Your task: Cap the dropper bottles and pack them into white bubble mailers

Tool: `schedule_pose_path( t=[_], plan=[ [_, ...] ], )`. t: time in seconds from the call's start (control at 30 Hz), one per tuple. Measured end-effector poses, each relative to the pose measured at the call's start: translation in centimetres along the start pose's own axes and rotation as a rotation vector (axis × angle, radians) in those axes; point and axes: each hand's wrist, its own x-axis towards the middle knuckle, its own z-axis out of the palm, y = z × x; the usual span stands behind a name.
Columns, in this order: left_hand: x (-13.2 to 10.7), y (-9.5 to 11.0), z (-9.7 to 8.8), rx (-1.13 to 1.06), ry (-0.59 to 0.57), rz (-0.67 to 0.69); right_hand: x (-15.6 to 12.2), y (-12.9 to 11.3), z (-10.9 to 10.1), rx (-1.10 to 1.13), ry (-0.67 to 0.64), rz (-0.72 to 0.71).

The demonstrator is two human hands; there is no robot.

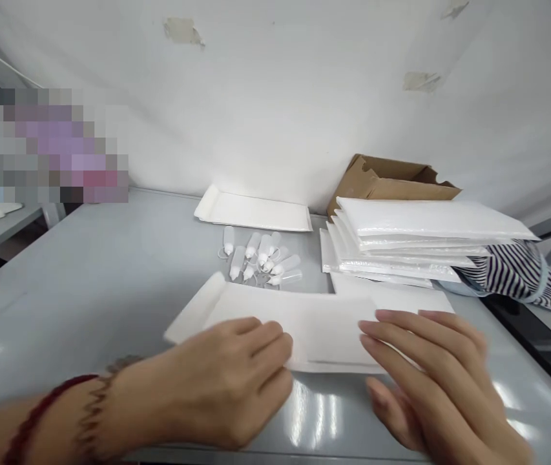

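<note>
A white padded envelope (pixel 323 323) lies in front of me, its flap folded out at the left end. My left hand (pixel 236 381) is closed on its near edge, fingers curled and the fingertips partly hidden. At the right end of the envelope, my right hand (pixel 440 381) has its fingers stretched out and slightly apart, the fingertips at the paper and the thumb lower down. Just behind the envelope is a loose cluster of several small translucent squeeze bottles (pixel 237 261) with white nozzle tips, lying on the grey table (pixel 110 271).
Another white envelope (pixel 260 212) lies near the wall. On the right is a stack of padded envelopes (pixel 430 219), with an open cardboard box (pixel 391 184) behind it. Striped cloth (pixel 522 271) and a black flat object (pixel 537 342) are at the right edge.
</note>
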Motion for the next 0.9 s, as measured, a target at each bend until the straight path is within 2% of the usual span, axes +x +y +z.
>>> schedule_pose_path(
  t=[0.07,0.17,0.23,0.33,0.47,0.53,0.6,0.67,0.77,0.9],
  plan=[
    [0.5,1.1,2.1,-0.031,0.020,0.024,0.3,0.1,0.8,-0.007,-0.112,-0.055],
    [0.6,2.2,4.9,-0.050,0.069,0.083,0.4,0.3,2.4,-0.022,-0.405,-0.033],
    [0.5,2.7,5.9,-0.082,0.092,0.110,0.1,0.6,3.1,0.026,-0.548,-0.025],
    [0.5,3.0,6.6,-0.119,0.107,0.085,-0.4,0.8,3.4,0.155,-0.719,0.020],
    [0.3,2.4,6.4,-0.174,0.133,0.000,-0.7,0.1,3.8,0.253,-0.806,0.029],
    [-0.3,1.0,5.7,-0.153,0.196,-0.019,-0.8,-0.5,4.2,0.241,-0.787,0.019],
    [-1.3,-1.1,4.8,-0.044,0.307,-0.059,-0.7,-0.9,4.5,0.224,-0.762,0.023],
    [-2.7,-3.8,3.8,0.071,0.312,-0.288,-0.5,-1.2,4.7,0.229,-0.745,0.039],
    [-4.9,-7.7,3.1,0.060,0.175,-0.822,-0.3,-1.3,4.8,0.259,-0.720,0.093],
    [-6.5,-10.5,4.0,-0.003,0.096,-0.985,-0.3,-1.4,5.0,0.256,-0.644,0.108]
  ],
)
